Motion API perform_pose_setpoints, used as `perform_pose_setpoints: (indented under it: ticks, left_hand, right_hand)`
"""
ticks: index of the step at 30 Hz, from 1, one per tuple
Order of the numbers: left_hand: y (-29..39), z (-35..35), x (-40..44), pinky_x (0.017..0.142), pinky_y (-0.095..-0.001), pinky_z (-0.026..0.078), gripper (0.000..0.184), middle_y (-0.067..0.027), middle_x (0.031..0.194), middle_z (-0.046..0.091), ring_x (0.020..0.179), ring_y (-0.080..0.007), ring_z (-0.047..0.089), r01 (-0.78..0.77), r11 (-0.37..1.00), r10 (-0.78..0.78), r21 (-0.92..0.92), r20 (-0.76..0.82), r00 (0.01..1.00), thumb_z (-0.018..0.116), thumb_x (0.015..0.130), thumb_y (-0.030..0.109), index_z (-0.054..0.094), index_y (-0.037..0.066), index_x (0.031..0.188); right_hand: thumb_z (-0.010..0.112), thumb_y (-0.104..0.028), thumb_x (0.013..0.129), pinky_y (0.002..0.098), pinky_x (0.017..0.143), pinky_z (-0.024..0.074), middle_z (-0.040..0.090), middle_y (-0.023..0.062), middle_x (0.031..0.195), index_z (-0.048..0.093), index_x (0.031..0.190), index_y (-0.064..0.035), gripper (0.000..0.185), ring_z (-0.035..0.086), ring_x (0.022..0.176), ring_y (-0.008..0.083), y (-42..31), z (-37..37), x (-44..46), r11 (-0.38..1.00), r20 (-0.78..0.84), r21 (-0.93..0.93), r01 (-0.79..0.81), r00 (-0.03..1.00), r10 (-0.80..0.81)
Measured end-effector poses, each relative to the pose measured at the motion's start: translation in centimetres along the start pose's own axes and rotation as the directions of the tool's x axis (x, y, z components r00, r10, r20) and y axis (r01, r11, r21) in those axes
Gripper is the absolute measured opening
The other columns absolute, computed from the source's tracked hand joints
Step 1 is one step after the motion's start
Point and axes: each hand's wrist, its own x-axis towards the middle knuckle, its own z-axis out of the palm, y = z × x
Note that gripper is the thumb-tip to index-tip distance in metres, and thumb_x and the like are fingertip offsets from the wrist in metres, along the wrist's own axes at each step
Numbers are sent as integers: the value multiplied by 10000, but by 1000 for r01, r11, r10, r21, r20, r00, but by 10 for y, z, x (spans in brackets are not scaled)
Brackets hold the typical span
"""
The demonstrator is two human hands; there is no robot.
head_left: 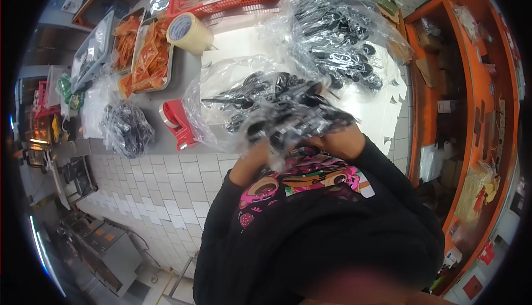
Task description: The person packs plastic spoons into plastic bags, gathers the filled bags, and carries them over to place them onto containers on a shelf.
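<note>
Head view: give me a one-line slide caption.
Left hand and right hand hold black items in clear plastic near a red tape dispenser on the table.

"What sort of place is it?"
"Probably a commercial kitchen or food-packing room: trays [168,64] of orange food [149,50] and a red basket [233,6] line the desk [180,83], upper left."
"And around it?"
"Tiled floor [160,186], laden orange shelving [470,83] at right, a metal cabinet [108,244] lower left."

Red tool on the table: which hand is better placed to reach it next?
Probably the left hand: it is nearer the red tool, while the right hand is farther across. Both are at the bagged black items.
</note>
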Motion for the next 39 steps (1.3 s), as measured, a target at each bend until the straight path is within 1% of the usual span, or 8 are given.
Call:
perform_pose_setpoints:
  ticks: [3, 8, 12, 15, 18, 26, 30, 39]
  left_hand:
    - [31, 2, -10, 904, -293, 457, 381, -94, 1114, 600, 1011, -171, 582, 231, 909, -268, -348, -64, 961, 702, 781, 50, 592, 11, 1144]
    - [60, -2, -13, 868, -265, 457, 322, -68, 1059, 627, 946, -135, 592, 372, 712, -513, -596, -80, 854, 690, 794, 49, 602, -23, 1096]
    - [26, -10, -20, 805, -279, 499, 380, -71, 1056, 634, 968, -132, 587, 216, 833, -318, -510, -121, 940, 690, 801, 58, 567, -8, 1154]
    - [34, -22, -21, 812, -273, 502, 316, -76, 1037, 639, 940, -134, 597, 98, 995, -97, 19, -64, 993, 643, 826, 32, 574, -20, 1130]
    - [35, -26, -30, 815, -273, 512, 267, -94, 1019, 644, 924, -136, 602, 370, 926, -374, -77, -44, 926, 594, 835, -10, 584, -29, 1101]
    - [20, -33, -39, 940, -335, 465, 336, -173, 1154, 591, 1059, -214, 575, 286, 921, -303, -263, -24, 953, 546, 878, 84, 526, -38, 1191]
    - [28, -35, -37, 936, -331, 457, 371, -157, 1163, 584, 1062, -206, 568, 306, 921, -321, -242, -24, 947, 578, 857, 80, 513, -26, 1207]
    - [27, -34, -33, 927, -323, 441, 470, -121, 1184, 569, 1070, -188, 552, 366, 905, -383, -217, -41, 923, 649, 810, 72, 482, 3, 1245]
  right_hand:
    - [748, -414, 706, 388, 779, 500, 551, 156, 1120, 536, 1168, -47, 627, 576, 979, 340, -6, 2, 3, 988, 236, 100, -122, 967, 96]
    - [807, -408, 642, 399, 825, 474, 525, 176, 1124, 472, 1221, 0, 783, 567, 957, 400, -15, -17, 10, 938, -45, 328, -113, 990, 135]
    - [771, -210, 727, 296, 678, 526, 547, 123, 1098, 498, 1212, -21, 588, 623, 861, 211, -22, -38, 14, 817, -19, 566, -112, 989, 149]
    - [718, -83, 767, 258, 642, 539, 598, 92, 1035, 573, 1139, -10, 406, 634, 850, 135, -26, -41, 15, 739, -104, 669, -81, 974, 201]
    - [667, -21, 804, 265, 697, 543, 633, 91, 985, 627, 1067, -7, 267, 641, 867, 156, -25, -40, 15, 569, -103, 819, -74, 957, 272]
    - [729, -52, 746, 340, 864, 490, 644, 125, 978, 584, 1027, -9, 319, 619, 945, 235, -28, -44, 18, 453, -362, 854, 257, 918, 161]
    - [602, 49, 814, 379, 864, 497, 642, 183, 990, 461, 1141, 13, 358, 634, 910, 260, -27, -50, 16, 770, -342, 531, 354, 921, -188]
    - [362, -127, 979, 365, 710, 539, 522, 136, 911, 335, 1175, -73, 205, 579, 724, 204, -38, -40, 26, 377, -417, 882, 284, 842, 341]
